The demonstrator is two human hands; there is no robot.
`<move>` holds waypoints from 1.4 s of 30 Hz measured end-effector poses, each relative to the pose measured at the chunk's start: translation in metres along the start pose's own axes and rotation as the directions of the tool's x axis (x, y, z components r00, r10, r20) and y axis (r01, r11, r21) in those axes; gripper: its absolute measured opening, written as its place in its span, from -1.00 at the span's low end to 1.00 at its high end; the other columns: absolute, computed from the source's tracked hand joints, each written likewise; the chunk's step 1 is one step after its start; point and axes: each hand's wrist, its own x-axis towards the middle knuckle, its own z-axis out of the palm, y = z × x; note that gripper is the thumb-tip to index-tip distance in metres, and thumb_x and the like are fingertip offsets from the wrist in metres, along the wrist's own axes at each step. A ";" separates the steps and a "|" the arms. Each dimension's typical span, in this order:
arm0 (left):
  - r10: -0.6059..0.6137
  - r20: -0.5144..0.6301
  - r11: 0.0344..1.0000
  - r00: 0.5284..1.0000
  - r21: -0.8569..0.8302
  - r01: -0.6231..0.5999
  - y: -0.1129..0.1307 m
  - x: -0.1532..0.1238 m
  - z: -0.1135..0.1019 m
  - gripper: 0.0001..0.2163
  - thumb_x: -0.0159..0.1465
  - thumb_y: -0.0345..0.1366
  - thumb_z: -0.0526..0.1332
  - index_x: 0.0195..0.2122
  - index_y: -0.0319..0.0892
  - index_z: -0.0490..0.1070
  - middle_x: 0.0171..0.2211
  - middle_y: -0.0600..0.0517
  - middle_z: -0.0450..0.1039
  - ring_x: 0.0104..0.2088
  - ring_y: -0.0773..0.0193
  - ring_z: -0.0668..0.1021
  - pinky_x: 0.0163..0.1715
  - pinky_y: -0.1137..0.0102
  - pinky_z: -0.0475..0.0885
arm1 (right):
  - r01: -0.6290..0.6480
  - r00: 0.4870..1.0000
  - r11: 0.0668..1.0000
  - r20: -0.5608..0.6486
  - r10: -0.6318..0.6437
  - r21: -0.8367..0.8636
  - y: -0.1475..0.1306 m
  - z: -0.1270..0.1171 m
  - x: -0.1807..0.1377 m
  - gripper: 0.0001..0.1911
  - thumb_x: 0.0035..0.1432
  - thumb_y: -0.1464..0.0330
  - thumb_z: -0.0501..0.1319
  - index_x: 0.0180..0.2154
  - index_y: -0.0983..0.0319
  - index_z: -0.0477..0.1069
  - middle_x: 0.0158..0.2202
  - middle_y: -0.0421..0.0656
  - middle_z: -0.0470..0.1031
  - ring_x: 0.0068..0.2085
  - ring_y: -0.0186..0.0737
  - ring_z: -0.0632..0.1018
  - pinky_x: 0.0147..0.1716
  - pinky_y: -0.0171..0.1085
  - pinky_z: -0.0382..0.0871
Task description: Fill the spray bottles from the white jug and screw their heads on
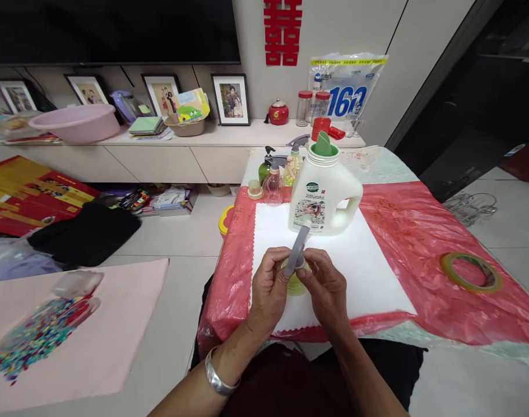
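Observation:
A small clear yellow-green pump bottle (296, 287) is upright over the white sheet (368, 272), with a grey pump head (297, 250) at its neck. My left hand (269, 285) is closed on the left side of the pump head and neck. From the right, my right hand (329, 284) grips the same spot, thumb at the collar. Just beyond stands a large white detergent jug (323, 191) with a green spout (323, 145). A pink clear bottle (273, 188) stands behind to the left, beside a yellow bottle (293, 165) and a dark green pump bottle (264, 169).
A roll of tape (470, 272) lies on the red plastic cover (403, 231) at right. A pale cap (254, 189) sits near the left edge. On the left, a pink-topped surface (129, 313) carries colourful small pieces (39, 336). A low cabinet (160, 159) runs along the wall.

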 end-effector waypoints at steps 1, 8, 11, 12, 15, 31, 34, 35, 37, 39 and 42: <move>0.033 -0.002 0.999 0.999 0.035 -0.033 0.000 0.000 -0.001 -0.88 0.36 -0.23 0.28 -0.13 -0.09 0.54 -0.16 -0.01 0.51 -0.09 0.20 0.56 -0.04 0.31 0.47 | 0.000 1.000 1.000 -0.007 0.000 0.013 0.001 0.001 0.000 -0.80 0.21 0.31 0.35 -0.09 0.04 0.52 -0.12 -0.16 0.45 -0.03 -0.15 0.48 0.02 -0.12 0.39; 0.077 -0.015 0.992 0.997 0.106 -0.075 -0.005 0.000 -0.001 -0.87 0.37 -0.24 0.27 -0.11 -0.07 0.55 -0.17 -0.01 0.46 -0.10 0.20 0.52 -0.07 0.32 0.48 | 0.004 0.992 1.000 0.130 -0.006 0.015 0.002 -0.001 0.001 -0.75 0.38 0.23 0.17 0.03 0.04 0.52 -0.01 -0.13 0.44 0.06 -0.14 0.45 0.09 -0.13 0.31; 0.058 -0.050 0.997 0.997 0.044 -0.055 -0.009 -0.001 -0.002 -0.88 0.34 -0.24 0.30 -0.12 -0.06 0.54 -0.18 0.02 0.46 -0.13 0.22 0.52 -0.09 0.35 0.47 | -0.013 0.997 1.000 0.081 0.012 0.018 0.005 0.000 0.000 -0.78 0.35 0.23 0.21 -0.03 0.04 0.56 -0.06 -0.14 0.46 0.01 -0.15 0.46 0.04 -0.15 0.33; 0.043 -0.056 0.999 0.997 0.013 -0.042 -0.011 -0.001 -0.002 -0.88 0.34 -0.24 0.30 -0.12 -0.06 0.53 -0.19 0.02 0.46 -0.14 0.23 0.52 -0.08 0.36 0.46 | -0.021 0.999 0.999 0.050 0.020 0.036 0.006 0.001 -0.001 -0.79 0.31 0.24 0.26 -0.05 0.04 0.57 -0.09 -0.15 0.48 -0.01 -0.15 0.48 0.03 -0.15 0.34; -0.022 -0.034 0.994 0.999 -0.111 0.018 -0.015 -0.004 -0.003 -0.88 0.38 -0.23 0.25 -0.11 -0.07 0.52 -0.17 0.02 0.45 -0.13 0.24 0.51 -0.04 0.36 0.42 | -0.076 0.997 0.988 -0.007 0.077 0.135 0.011 0.007 -0.004 -0.76 0.21 0.26 0.36 -0.07 0.06 0.56 -0.13 -0.17 0.54 -0.06 -0.14 0.52 0.03 -0.11 0.37; -0.093 -0.001 0.959 0.996 -0.269 0.090 -0.016 0.005 -0.006 -0.75 0.12 -0.22 0.50 -0.19 -0.09 0.57 -0.21 0.05 0.44 -0.14 0.26 0.49 -0.05 0.38 0.37 | -0.110 0.988 0.988 0.119 0.097 0.109 0.018 -0.003 -0.001 -0.69 0.33 0.15 0.21 0.02 0.10 0.53 0.01 -0.08 0.48 0.04 -0.06 0.49 0.06 -0.05 0.41; -0.088 0.007 0.957 0.996 -0.278 0.087 -0.018 0.004 -0.004 -0.73 0.13 -0.26 0.49 -0.14 -0.07 0.55 -0.20 0.05 0.50 -0.15 0.27 0.53 -0.06 0.37 0.41 | -0.080 0.989 0.990 0.133 0.064 0.118 0.015 -0.006 0.004 -0.69 0.36 0.16 0.18 0.03 0.08 0.54 0.01 -0.08 0.48 0.04 -0.07 0.49 0.09 -0.04 0.38; -0.102 0.013 0.951 0.995 -0.294 0.101 -0.017 0.004 -0.004 -0.72 0.14 -0.26 0.49 -0.14 -0.06 0.54 -0.20 0.05 0.52 -0.17 0.27 0.55 -0.08 0.37 0.42 | -0.070 0.988 0.992 0.146 0.054 0.107 0.014 -0.006 0.006 -0.70 0.35 0.19 0.20 0.05 0.06 0.54 0.01 -0.09 0.48 0.04 -0.07 0.49 0.10 -0.04 0.37; -0.125 0.019 0.942 0.992 -0.310 0.125 -0.016 0.003 -0.003 -0.73 0.14 -0.24 0.49 -0.15 -0.08 0.52 -0.23 0.05 0.54 -0.21 0.27 0.57 -0.12 0.37 0.45 | -0.056 0.984 0.996 0.172 0.043 0.076 0.010 -0.008 0.008 -0.69 0.33 0.25 0.23 0.08 0.03 0.53 0.01 -0.11 0.46 0.05 -0.09 0.48 0.12 -0.06 0.34; -0.129 0.018 0.948 0.991 -0.289 0.129 -0.013 0.003 -0.003 -0.75 0.17 -0.21 0.47 -0.18 -0.10 0.53 -0.23 0.03 0.55 -0.21 0.25 0.57 -0.12 0.35 0.47 | -0.057 0.979 0.997 0.196 0.045 0.055 0.009 -0.009 0.009 -0.67 0.32 0.28 0.25 0.11 -0.01 0.52 0.00 -0.12 0.44 0.06 -0.11 0.47 0.10 -0.09 0.34; -0.091 -0.004 0.974 0.996 -0.211 0.088 -0.011 0.002 -0.002 -0.80 0.23 -0.17 0.41 -0.17 -0.12 0.56 -0.18 -0.02 0.52 -0.13 0.20 0.56 -0.07 0.32 0.46 | -0.072 0.979 0.992 0.197 0.051 0.103 0.012 -0.010 0.009 -0.67 0.27 0.28 0.31 0.07 -0.05 0.55 -0.06 -0.15 0.41 0.03 -0.13 0.46 0.04 -0.12 0.34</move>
